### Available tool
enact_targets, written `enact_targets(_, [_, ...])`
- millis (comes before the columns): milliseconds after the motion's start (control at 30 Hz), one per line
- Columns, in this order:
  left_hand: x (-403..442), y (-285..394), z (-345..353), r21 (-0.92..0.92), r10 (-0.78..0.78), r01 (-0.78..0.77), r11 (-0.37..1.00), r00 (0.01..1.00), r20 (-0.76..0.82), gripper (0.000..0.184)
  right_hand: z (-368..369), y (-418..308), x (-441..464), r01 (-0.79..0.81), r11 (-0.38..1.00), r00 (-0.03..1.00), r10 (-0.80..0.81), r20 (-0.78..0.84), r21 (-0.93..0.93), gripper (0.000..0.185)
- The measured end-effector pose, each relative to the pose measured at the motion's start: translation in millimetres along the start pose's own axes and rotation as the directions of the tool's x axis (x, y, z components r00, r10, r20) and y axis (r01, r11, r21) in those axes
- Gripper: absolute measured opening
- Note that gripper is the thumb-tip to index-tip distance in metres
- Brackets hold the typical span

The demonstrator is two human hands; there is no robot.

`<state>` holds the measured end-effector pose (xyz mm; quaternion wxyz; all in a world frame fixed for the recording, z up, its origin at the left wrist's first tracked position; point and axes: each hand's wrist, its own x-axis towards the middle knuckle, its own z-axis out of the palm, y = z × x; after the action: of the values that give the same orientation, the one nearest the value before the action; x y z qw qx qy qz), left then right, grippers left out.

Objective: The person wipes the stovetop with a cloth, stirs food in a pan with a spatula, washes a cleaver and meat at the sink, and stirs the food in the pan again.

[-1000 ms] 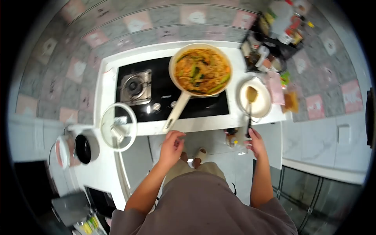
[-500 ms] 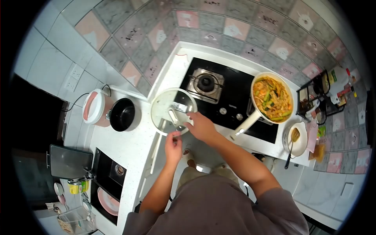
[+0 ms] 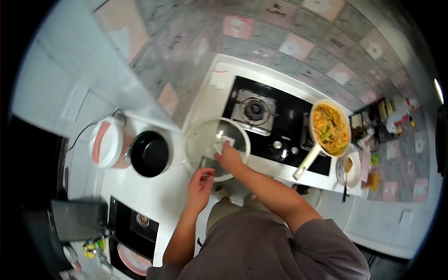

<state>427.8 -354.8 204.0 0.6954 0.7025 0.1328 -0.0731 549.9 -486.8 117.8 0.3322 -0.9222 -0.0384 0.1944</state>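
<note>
Right hand on a glass lid, left hand beside its rim.
The right hand (image 3: 229, 159) pinches the white handle (image 3: 221, 142) of a round clear-glass lid with a cream rim (image 3: 204, 143), likely because it stands proud; the left hand (image 3: 199, 189), loosely spread, holds nothing visible. The lid, handle upward, has no long axis; it lies over the white speckled table (image 3: 126, 189), overlapping the black glass hob (image 3: 287, 119); whether raised, I cannot tell.
</note>
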Motion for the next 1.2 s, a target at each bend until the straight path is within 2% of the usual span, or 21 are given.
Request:
enact_targets(100, [-7,59,7,-0.046,0.129,-0.123,0.991,0.98,0.153,0.022,-54,-4,-33,0.024,0.997,0.999,-0.022,-0.031,0.07,0.053])
enact_targets(200, [1,87,21,-0.16,0.189,-0.145,0.976,0.933,0.307,0.021,-140,-2,-77,-0.006,0.987,0.995,0.021,-0.097,0.16,0.047])
enact_targets(233, [6,92,27,-0.216,0.215,-0.14,0.966,0.901,0.377,0.021,-171,1,-95,0.005,0.978,0.985,0.031,-0.169,0.21,0.048])
enact_targets(267, [14,92,36,-0.216,0.216,-0.139,0.966,0.893,0.395,0.021,-193,18,-104,0.049,0.992,0.953,-0.01,-0.304,0.12,0.049])
enact_targets(300, [25,86,46,-0.199,0.174,-0.097,0.975,0.892,0.418,0.02,-215,39,-110,0.036,0.997,0.912,-0.007,-0.409,0.065,0.049])
enact_targets(400, [54,58,91,-0.108,0.044,0.001,0.994,0.907,0.418,0.016,-297,82,-129,-0.112,0.989,0.824,0.149,-0.546,0.099,0.05])
enact_targets(467, [73,20,129,-0.006,0.028,-0.028,1.0,0.891,0.454,0.018,-325,146,-124,-0.149,0.984,0.734,0.173,-0.657,0.093,0.043])
enact_targets(500, [80,0,146,0.073,0.043,-0.089,0.993,0.875,0.483,0.019,-338,173,-121,-0.192,0.977,0.723,0.202,-0.66,0.088,0.043])
enact_targets(533, [85,-16,163,0.149,0.053,-0.149,0.978,0.858,0.511,0.021,-347,189,-118,-0.264,0.958,0.694,0.27,-0.667,0.113,0.043])
enact_targets(567, [89,-23,179,0.198,0.154,-0.302,0.933,0.829,0.537,0.024,-351,223,-111,-0.272,0.957,0.679,0.267,-0.684,0.104,0.046])
enact_targets(600, [93,-32,194,0.195,0.155,-0.303,0.933,0.827,0.541,0.024,-353,251,-105,-0.279,0.955,0.663,0.264,-0.701,0.095,0.048])
enact_targets(667, [103,-47,222,0.372,0.108,-0.375,0.85,0.812,0.573,0.029,-359,261,-100,-0.369,0.901,0.644,0.426,-0.636,0.231,0.049])
enact_targets(733, [112,-53,244,0.416,0.096,-0.399,0.817,0.806,0.585,0.034,-357,286,-91,-0.353,0.909,0.646,0.409,-0.645,0.223,0.049])
enact_targets(800, [121,-60,263,0.51,0.095,-0.491,0.706,0.78,0.619,0.039,-354,310,-81,-0.372,0.908,0.646,0.403,-0.649,0.194,0.048])
enact_targets(833, [127,-68,271,0.545,0.056,-0.499,0.674,0.77,0.635,0.048,-353,316,-78,-0.322,0.93,0.655,0.355,-0.667,0.178,0.048])
enact_targets(933, [137,-76,291,0.561,0.103,-0.546,0.622,0.767,0.633,0.055,-352,322,-72,-0.337,0.922,0.673,0.378,-0.635,0.191,0.046])
enact_targets(967, [139,-76,297,0.61,0.039,-0.518,0.599,0.78,0.624,0.06,-351,322,-72,-0.327,0.919,0.683,0.39,-0.618,0.22,0.047])
enact_targets(1133, [152,-97,320,0.64,0.051,-0.517,0.568,0.798,0.6,0.061,-347,325,-69,-0.266,0.934,0.679,0.358,-0.641,0.239,0.044])
enact_targets(1200, [156,-106,329,0.67,0.004,-0.488,0.559,0.81,0.587,0.061,-345,331,-68,-0.268,0.914,0.689,0.403,-0.602,0.306,0.042])
